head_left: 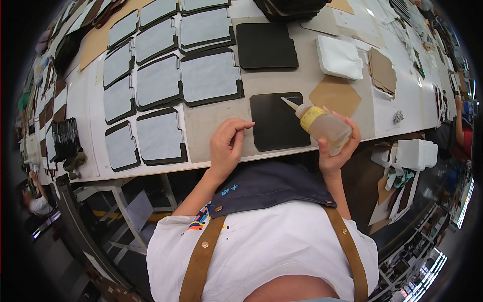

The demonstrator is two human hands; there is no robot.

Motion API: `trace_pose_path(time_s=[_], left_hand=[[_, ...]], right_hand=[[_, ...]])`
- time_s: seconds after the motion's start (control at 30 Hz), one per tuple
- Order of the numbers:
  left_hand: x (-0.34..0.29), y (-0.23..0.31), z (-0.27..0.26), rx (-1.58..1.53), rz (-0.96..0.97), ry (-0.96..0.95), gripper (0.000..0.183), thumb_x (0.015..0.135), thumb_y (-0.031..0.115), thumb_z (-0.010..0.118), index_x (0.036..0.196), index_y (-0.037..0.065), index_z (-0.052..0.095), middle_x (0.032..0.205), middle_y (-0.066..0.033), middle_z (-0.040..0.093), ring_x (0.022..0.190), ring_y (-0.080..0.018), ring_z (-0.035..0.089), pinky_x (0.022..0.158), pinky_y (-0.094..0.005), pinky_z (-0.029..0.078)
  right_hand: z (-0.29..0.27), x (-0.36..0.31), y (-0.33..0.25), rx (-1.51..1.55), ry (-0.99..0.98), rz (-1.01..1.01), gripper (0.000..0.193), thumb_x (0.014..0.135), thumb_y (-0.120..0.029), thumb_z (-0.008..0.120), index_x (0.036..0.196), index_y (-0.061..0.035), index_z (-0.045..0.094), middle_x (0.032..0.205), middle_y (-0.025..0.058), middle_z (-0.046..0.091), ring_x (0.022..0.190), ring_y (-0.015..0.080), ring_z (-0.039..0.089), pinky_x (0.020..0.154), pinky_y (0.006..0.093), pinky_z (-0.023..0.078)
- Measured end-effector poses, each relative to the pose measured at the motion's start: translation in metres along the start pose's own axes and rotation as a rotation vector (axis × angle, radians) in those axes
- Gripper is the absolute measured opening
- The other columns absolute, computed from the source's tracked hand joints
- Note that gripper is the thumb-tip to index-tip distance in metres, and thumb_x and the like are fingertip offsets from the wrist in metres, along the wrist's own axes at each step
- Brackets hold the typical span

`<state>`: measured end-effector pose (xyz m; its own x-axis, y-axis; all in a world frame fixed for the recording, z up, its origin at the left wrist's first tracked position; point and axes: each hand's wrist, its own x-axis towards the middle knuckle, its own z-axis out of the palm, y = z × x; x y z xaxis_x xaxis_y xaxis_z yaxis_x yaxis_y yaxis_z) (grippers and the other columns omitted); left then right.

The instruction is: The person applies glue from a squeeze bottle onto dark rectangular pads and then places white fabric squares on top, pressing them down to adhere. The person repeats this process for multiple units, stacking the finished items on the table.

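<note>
Gripping the tilted bottle point(333, 133) in clamped R fingers point(355, 133), nozzle point(289, 103) over the blk panel point(274, 132) on the worktop point(91, 151) – best squeeze lightly, keep low & even, and steady panel w/ L fingers point(242, 124), curled nearby, can't tell if together.

Single panel point(274, 128) near on table point(93, 151); panel rows point(158, 84) left; panel stack point(266, 48) beyond; bottle point(329, 130) right; card pile point(382, 71) far right.
</note>
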<state>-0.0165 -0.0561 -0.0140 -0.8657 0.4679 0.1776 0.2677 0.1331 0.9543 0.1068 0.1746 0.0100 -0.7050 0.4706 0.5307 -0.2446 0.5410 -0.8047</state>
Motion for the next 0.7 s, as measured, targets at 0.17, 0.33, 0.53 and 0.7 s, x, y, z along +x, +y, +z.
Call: trace_pose_path(time_s=[0.17,0.33,0.53,0.7], left_hand=[[0.000,0.001,0.000,-0.003,0.004,0.007,0.023,0.089,-0.009,0.055,0.102,0.003,0.071,0.092,-0.0084,0.067,0.076,-0.0183,0.061,0.067,-0.0278,0.047],[-0.001,-0.002,0.000,0.006,0.008,0.020,0.023,0.089,-0.008,0.057,0.101,0.005,0.071,0.090,-0.0066,0.067,0.074,-0.0169,0.060,0.064,-0.0273,0.046],[-0.008,0.002,-0.003,-0.142,-0.029,0.086,0.024,0.094,-0.010,0.049,0.104,0.002,0.068,0.100,-0.0088,0.061,0.078,-0.0123,0.056,0.072,-0.0239,0.047],[-0.018,0.001,-0.009,0.025,0.199,0.227,0.033,0.086,-0.016,0.050,0.104,0.005,0.069,0.104,-0.0106,0.058,0.077,-0.0170,0.057,0.065,-0.0259,0.046]], right_hand=[[0.013,0.003,-0.004,0.050,-0.066,-0.023,0.074,0.088,-0.024,0.077,0.140,-0.0006,0.030,0.131,0.0221,0.049,0.122,0.0391,0.058,0.102,0.0474,0.049],[0.026,0.006,-0.003,0.091,-0.133,-0.074,0.076,0.087,-0.024,0.078,0.140,-0.0007,0.029,0.131,0.0241,0.050,0.121,0.0419,0.059,0.100,0.0475,0.050],[0.043,0.011,-0.005,0.159,-0.186,-0.088,0.078,0.086,-0.025,0.080,0.141,-0.0019,0.029,0.132,0.0248,0.051,0.120,0.0423,0.059,0.101,0.0484,0.049],[0.037,0.027,-0.010,0.291,-0.136,0.138,0.083,0.083,-0.030,0.082,0.143,-0.0052,0.030,0.131,0.0214,0.053,0.123,0.0396,0.057,0.105,0.0485,0.046]])
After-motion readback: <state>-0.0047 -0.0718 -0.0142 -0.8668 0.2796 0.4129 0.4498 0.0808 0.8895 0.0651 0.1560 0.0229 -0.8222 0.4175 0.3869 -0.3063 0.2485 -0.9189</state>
